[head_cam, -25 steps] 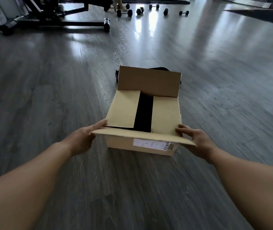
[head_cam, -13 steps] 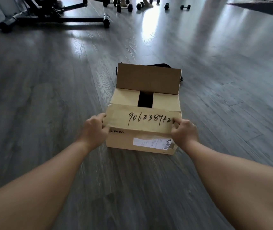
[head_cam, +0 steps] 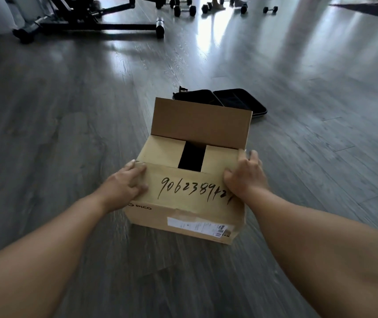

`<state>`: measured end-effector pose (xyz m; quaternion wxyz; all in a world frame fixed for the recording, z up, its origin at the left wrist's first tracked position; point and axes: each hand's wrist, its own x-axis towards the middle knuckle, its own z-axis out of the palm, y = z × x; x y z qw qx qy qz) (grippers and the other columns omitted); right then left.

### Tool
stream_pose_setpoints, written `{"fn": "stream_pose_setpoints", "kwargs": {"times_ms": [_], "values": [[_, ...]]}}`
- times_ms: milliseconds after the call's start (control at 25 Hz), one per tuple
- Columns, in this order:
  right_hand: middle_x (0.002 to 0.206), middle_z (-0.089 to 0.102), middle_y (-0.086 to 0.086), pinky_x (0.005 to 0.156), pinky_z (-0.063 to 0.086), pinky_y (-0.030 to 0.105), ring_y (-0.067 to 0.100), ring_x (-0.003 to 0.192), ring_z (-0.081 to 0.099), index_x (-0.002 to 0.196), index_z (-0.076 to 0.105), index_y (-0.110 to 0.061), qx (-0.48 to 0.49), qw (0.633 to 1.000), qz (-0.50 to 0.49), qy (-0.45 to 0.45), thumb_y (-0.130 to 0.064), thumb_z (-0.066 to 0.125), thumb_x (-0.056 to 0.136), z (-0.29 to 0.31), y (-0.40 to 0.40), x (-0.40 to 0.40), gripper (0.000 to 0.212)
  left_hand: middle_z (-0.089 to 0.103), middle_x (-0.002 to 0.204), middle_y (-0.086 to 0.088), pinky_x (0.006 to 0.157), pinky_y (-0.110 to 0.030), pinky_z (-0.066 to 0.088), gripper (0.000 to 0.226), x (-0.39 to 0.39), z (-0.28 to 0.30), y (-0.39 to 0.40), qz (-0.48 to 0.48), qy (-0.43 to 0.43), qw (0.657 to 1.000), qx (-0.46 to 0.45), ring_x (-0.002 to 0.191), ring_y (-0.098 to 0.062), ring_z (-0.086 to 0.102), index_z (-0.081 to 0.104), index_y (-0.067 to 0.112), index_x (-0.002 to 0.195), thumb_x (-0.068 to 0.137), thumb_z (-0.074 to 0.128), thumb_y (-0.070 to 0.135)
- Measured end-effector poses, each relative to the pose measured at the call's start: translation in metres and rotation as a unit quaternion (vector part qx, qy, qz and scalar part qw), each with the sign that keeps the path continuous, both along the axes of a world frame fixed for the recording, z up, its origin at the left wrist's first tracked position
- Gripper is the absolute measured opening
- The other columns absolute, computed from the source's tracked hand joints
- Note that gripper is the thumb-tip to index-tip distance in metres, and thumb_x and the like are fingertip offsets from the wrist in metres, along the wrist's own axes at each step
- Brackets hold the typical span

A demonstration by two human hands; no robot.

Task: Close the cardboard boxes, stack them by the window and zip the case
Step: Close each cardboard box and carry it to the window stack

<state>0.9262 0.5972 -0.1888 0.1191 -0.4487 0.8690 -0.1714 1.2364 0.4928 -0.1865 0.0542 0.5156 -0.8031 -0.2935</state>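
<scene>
A brown cardboard box (head_cam: 183, 213) with a shipping label sits on the grey wood floor in front of me. Its two side flaps are folded in with a dark gap between them. The near flap (head_cam: 190, 187), with handwritten digits, lies folded down over them. The far flap (head_cam: 200, 125) stands upright. My left hand (head_cam: 123, 184) presses flat on the near flap's left end. My right hand (head_cam: 245, 175) presses on its right end, fingers reaching past the box's right edge. Behind the box a black case (head_cam: 236, 99) lies open on the floor, partly hidden by the far flap.
The black frame of an exercise machine (head_cam: 96, 24) stands at the back left. Several small dumbbells (head_cam: 183, 9) lie at the back centre. A dark rug edge (head_cam: 367, 8) shows at the back right. Bare floor surrounds the box.
I have folded the near flap up and over onto the side flaps, and my hands now press it down. The view has moved closer, showing the open case behind.
</scene>
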Motion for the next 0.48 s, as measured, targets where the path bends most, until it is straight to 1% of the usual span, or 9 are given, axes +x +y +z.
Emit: {"fn": "stream_pose_setpoints", "kwargs": {"times_ms": [40,80,120,160,200,280,360,400,480], "values": [[0.16,0.02,0.019,0.108,0.04,0.051,0.038,0.144,0.028,0.153,0.027,-0.014,0.01,0.999,-0.015,-0.037,-0.029,0.058,0.086,0.003,-0.009,-0.003,0.075,0.015,0.166,0.008,0.122,-0.038,0.02,0.069,0.001,0.0,0.0,0.006,0.015,1.0,0.004,0.149,-0.02,0.024,0.039,0.035,0.151,0.09,0.07,0.037],[0.165,0.007,0.017,0.114,0.035,0.051,0.038,0.149,0.019,0.158,0.016,-0.017,0.01,0.997,-0.026,-0.075,-0.023,0.06,0.084,0.006,-0.018,-0.007,0.087,0.016,0.165,0.008,0.122,-0.038,0.02,0.07,0.002,0.0,0.0,0.009,0.027,1.0,0.006,0.149,-0.019,0.024,0.039,0.035,0.151,0.089,0.072,0.035],[0.166,0.003,0.016,0.117,0.032,0.05,0.038,0.151,0.017,0.16,0.011,-0.018,-0.002,0.993,-0.033,-0.113,-0.017,0.062,0.081,0.008,-0.025,-0.011,0.093,0.016,0.165,0.008,0.122,-0.037,0.02,0.071,0.002,0.0,0.0,0.01,0.037,0.999,0.008,0.149,-0.017,0.024,0.039,0.033,0.151,0.089,0.073,0.034],[0.166,0.007,0.015,0.117,0.032,0.049,0.038,0.149,0.021,0.16,0.01,-0.018,-0.023,0.988,-0.033,-0.146,-0.013,0.063,0.079,0.009,-0.032,-0.016,0.097,0.015,0.166,0.008,0.122,-0.036,0.019,0.072,0.002,0.0,0.0,0.009,0.045,0.999,0.012,0.15,-0.016,0.023,0.038,0.032,0.152,0.089,0.073,0.033],[0.163,0.016,0.014,0.116,0.035,0.047,0.037,0.146,0.028,0.159,0.012,-0.017,-0.048,0.984,-0.028,-0.172,-0.011,0.065,0.077,0.009,-0.036,-0.019,0.098,0.013,0.166,0.008,0.122,-0.036,0.019,0.072,0.002,0.0,0.0,0.005,0.049,0.999,0.017,0.15,-0.016,0.021,0.037,0.031,0.153,0.09,0.072,0.032],[0.155,0.031,0.012,0.112,0.039,0.042,0.033,0.139,0.038,0.159,0.012,-0.016,-0.096,0.975,-0.031,-0.199,-0.013,0.07,0.076,0.009,-0.041,-0.021,0.102,0.008,0.167,0.006,0.123,-0.037,0.018,0.072,0.001,-0.001,-0.001,-0.006,0.038,0.999,0.025,0.151,-0.018,0.018,0.033,0.032,0.154,0.092,0.069,0.033],[0.14,0.043,0.009,0.099,0.044,0.041,0.032,0.127,0.042,0.158,0.012,-0.019,-0.139,0.973,-0.046,-0.177,-0.016,0.068,0.075,0.006,-0.042,-0.018,0.1,0.006,0.167,0.004,0.122,-0.037,0.019,0.068,0.001,-0.001,-0.004,-0.009,0.019,0.999,0.029,0.151,-0.022,0.018,0.032,0.033,0.153,0.094,0.066,0.036],[0.129,0.047,0.006,0.09,0.042,0.039,0.03,0.119,0.041,0.157,0.014,-0.022,-0.158,0.973,-0.047,-0.161,-0.019,0.066,0.075,0.003,-0.041,-0.016,0.097,0.006,0.167,0.003,0.12,-0.038,0.02,0.066,0.0,0.0,-0.005,-0.006,0.009,1.0,0.029,0.151,-0.024,0.019,0.034,0.034,0.152,0.094,0.065,0.037],[0.118,0.05,0.001,0.083,0.037,0.036,0.027,0.11,0.04,0.154,0.019,-0.032,-0.187,0.968,-0.041,-0.161,-0.021,0.063,0.075,-0.001,-0.034,-0.018,0.091,0.007,0.167,0.0,0.117,-0.04,0.024,0.058,-0.005,0.002,-0.006,-0.002,-0.018,1.0,0.02,0.15,-0.028,0.023,0.038,0.033,0.146,0.094,0.062,0.041]]}}
